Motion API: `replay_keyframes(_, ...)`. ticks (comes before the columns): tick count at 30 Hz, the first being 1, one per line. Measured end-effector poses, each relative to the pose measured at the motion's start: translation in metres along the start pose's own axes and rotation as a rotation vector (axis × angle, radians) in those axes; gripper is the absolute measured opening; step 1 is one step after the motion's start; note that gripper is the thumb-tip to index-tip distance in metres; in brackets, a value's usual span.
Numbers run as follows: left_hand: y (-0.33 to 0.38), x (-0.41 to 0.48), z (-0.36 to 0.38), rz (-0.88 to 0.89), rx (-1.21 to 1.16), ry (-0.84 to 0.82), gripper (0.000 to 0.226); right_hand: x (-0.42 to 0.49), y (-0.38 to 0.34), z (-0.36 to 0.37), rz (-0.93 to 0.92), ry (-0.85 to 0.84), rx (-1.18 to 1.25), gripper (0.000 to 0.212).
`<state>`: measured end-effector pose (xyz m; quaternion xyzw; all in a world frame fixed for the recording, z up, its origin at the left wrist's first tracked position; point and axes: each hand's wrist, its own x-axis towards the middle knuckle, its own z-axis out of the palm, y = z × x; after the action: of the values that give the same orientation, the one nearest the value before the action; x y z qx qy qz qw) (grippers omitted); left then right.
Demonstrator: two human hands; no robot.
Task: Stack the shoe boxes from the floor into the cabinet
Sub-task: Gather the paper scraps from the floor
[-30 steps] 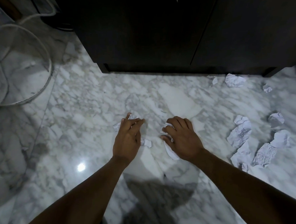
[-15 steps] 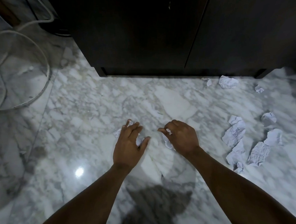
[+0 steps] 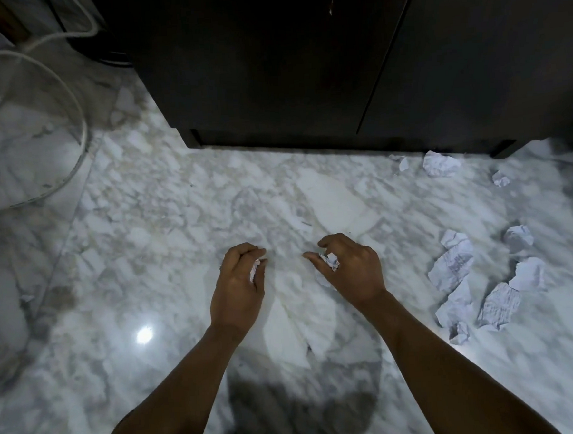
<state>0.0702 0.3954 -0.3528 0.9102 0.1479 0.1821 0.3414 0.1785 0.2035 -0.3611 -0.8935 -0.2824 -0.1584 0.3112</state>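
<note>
Before the closed dark cabinet point(image 3: 302, 65) the marble floor point(image 3: 177, 206) gives open room. Crumpled papers point(image 3: 452, 267) lie scattered at the right; a white cable point(image 3: 85, 135) loops at the left.

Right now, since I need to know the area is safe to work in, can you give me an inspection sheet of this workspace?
Surface: marble floor, glossy, with one bright glare spot.
Job's things: dark cabinet, doors closed; shoe boxes, nothing seen.
Clutter: crumpled paper scraps scattered on the floor to the right, with a few more by the cabinet's base.
Grippers: left hand grips a paper wad; right hand grips a second wad.
Cables: white cable looped on the floor at far left.
Surroundings: dim light; a shadow lies on the floor between the forearms.
</note>
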Motion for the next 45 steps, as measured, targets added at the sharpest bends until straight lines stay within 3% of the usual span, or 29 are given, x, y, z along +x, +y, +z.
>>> replay_keyframes(5, -0.001, 0.005, 0.001, 0.007, -0.056, 0.04, 0.019, -0.005, 0.005, -0.001, 0.1, 0.068, 0.139, 0.033)
replay_keyframes(9, -0.001, 0.004, 0.003, 0.049, -0.107, 0.067, 0.009, -0.002, 0.007, -0.002, 0.106, 0.037, 0.235, 0.045)
replay_keyframes(15, 0.007, 0.009, 0.004, -0.046, -0.186, 0.061, 0.012, 0.001, 0.004, -0.006, 0.14, -0.04, 0.258, 0.049)
replay_keyframes(21, 0.023, 0.012, -0.003, -0.126, -0.205, 0.016, 0.013, 0.003, -0.006, -0.03, 0.363, -0.158, 0.251, 0.056)
replay_keyframes(25, 0.048, 0.008, -0.012, -0.134, -0.205, -0.023, 0.012, -0.005, -0.011, -0.064, 0.464, -0.125, 0.293, 0.054)
replay_keyframes(34, 0.186, 0.024, -0.062, -0.028, -0.347, -0.027, 0.019, 0.029, -0.056, -0.215, 0.515, 0.129, 0.271, 0.038)
replay_keyframes(38, 0.272, 0.035, -0.102, 0.143, -0.38, 0.015, 0.016, 0.046, -0.079, -0.316, 0.453, 0.242, 0.191, 0.042)
replay_keyframes(45, 0.445, 0.047, -0.178, 0.412, -0.466, 0.073, 0.006, 0.07, -0.125, -0.513, 0.294, 0.456, -0.011, 0.019)
